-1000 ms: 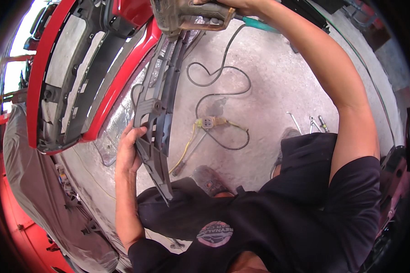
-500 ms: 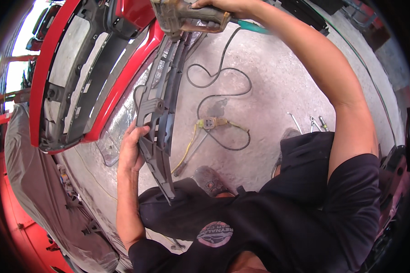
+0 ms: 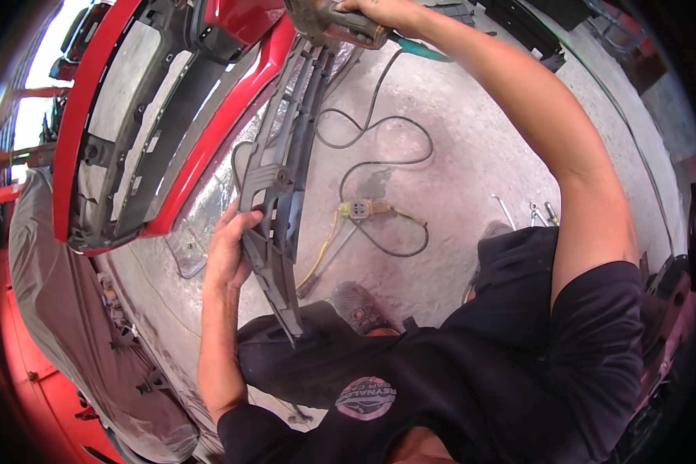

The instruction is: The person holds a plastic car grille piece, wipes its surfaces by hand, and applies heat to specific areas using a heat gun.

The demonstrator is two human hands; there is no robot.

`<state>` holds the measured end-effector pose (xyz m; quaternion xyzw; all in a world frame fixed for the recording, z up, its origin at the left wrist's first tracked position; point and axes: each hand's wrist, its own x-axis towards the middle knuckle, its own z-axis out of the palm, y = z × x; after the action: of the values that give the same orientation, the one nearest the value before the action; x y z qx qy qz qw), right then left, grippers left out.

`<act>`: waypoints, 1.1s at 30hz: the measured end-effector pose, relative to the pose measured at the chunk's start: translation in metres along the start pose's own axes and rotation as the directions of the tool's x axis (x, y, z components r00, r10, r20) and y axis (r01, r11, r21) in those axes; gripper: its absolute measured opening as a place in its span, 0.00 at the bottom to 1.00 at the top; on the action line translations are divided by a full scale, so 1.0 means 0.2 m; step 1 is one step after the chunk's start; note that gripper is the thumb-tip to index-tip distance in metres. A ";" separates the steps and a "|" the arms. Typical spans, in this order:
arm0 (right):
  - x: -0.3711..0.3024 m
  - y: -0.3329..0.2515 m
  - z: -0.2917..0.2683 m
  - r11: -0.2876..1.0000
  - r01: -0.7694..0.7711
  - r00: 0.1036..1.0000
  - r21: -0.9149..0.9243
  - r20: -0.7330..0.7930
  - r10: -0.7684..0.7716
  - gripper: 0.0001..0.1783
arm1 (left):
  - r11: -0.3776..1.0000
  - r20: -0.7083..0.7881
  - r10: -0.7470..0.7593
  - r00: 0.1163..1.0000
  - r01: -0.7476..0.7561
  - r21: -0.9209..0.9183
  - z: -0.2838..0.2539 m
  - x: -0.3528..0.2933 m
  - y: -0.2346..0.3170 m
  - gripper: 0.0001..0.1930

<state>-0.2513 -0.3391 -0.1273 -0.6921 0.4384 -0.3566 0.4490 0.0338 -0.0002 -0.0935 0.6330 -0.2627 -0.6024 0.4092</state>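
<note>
Left hand (image 3: 228, 249) at 9 o'clock grips the grey plastic trim (image 3: 265, 178) at 10 o'clock; right hand (image 3: 377, 9) at 12 o'clock is wrapped round the power tool (image 3: 313, 22) by the trim's far end; step judged tool work there, next needing steady left hold

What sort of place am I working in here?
Probably a car body workshop: a big red bumper stands at left, the right hand grips a gun-shaped tool, and hand tools lie on the worn grey floor.
</note>
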 end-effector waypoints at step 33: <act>-0.22 -0.13 -0.15 0.995 0.096 0.976 -0.020 0.200 -0.090 0.20 | 1.000 0.084 0.022 0.996 -0.020 -0.021 0.08 -0.04 0.06 0.39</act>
<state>-0.2868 -0.3025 -0.0979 -0.7505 0.3636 -0.2999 0.4633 0.0187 -0.0032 -0.0792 0.5999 -0.2803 -0.6269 0.4105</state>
